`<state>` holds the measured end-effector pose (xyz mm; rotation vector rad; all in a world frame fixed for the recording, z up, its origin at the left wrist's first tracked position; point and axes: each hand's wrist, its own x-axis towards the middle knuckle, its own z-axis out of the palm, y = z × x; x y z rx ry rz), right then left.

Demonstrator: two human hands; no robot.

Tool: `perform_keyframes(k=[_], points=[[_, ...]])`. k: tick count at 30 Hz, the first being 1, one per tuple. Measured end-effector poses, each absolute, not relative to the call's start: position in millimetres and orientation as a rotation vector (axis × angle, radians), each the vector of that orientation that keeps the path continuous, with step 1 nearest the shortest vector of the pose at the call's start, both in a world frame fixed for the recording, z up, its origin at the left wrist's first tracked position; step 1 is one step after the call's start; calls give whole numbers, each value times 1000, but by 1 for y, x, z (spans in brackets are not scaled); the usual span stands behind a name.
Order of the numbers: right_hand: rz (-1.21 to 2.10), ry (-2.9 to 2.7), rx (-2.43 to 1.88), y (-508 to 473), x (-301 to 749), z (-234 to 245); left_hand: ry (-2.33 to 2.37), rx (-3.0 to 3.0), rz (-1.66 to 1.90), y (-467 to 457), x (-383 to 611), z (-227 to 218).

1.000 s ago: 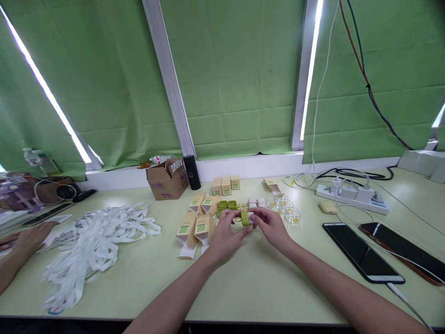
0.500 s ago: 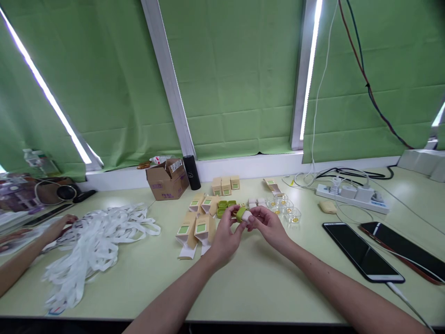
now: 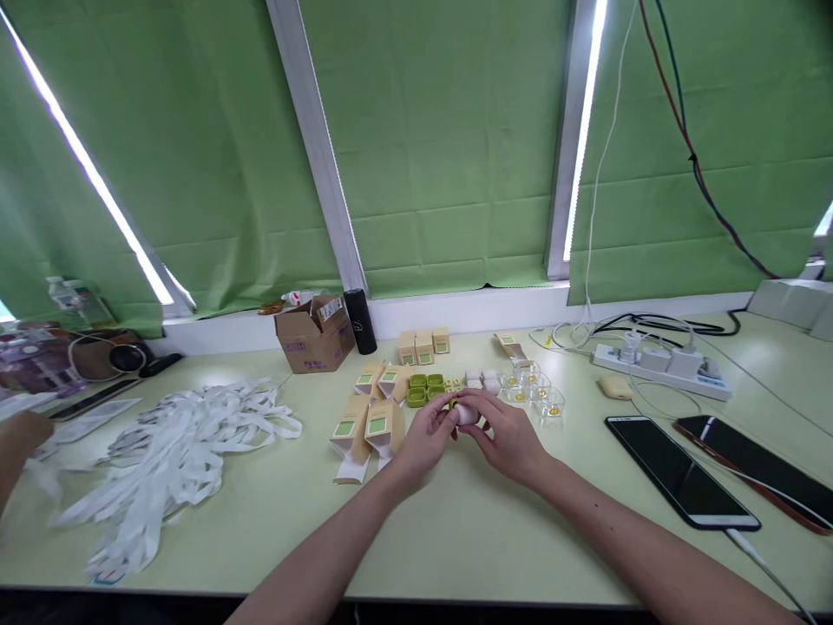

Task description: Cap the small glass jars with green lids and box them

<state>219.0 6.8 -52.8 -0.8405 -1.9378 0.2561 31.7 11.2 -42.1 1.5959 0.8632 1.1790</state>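
Note:
Both hands meet around a small rounded white piece (image 3: 467, 415), with a bit of olive green showing at its left end. My left hand (image 3: 422, 441) pinches the left side between thumb and fingers. Curled over the top and right side, my right hand (image 3: 509, 436) grips the white end. The fingers hide much of the piece. Just behind them lie olive-green square holders (image 3: 416, 392), tiny yellow-green parts (image 3: 453, 384) and white rounded blocks (image 3: 482, 379). Transparent little cups with yellow centres (image 3: 550, 403) stand right of these.
Kraft boxes with green labels (image 3: 381, 424) lie left of my hands; smaller ones (image 3: 424, 347) stand behind. A heap of white straps (image 3: 175, 460) covers the left, near another person's arm (image 3: 22, 438). Phones (image 3: 680, 473), a power strip (image 3: 664, 371) and cables lie right.
The green part, plainly visible before, is now mostly covered by fingers. My right hand has closed further over the white piece. The other person's hand has moved left, off the straps.

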Motion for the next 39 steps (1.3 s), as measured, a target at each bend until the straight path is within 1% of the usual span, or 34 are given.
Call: perform_keyframes(k=[3,6,12,16,30,39], points=[[201,-1965,-823,9,219,-55,806,1536,1136,12,31,-42],[64,-1992,-780,12,220,-58,747,1480,1137,11,30,-42],[-261,-2019,-783,12,220,-58,784,1469,1183,10,32,-44],[-377,-2018,-783,10,218,-56,815,1462,1190,11,36,-44],[-501,-2040,-677,16,217,-60,806,1494,1336,3,52,-46],[-460,-2026,-683,19,218,-62,856,1502,1327,2,51,-50]])
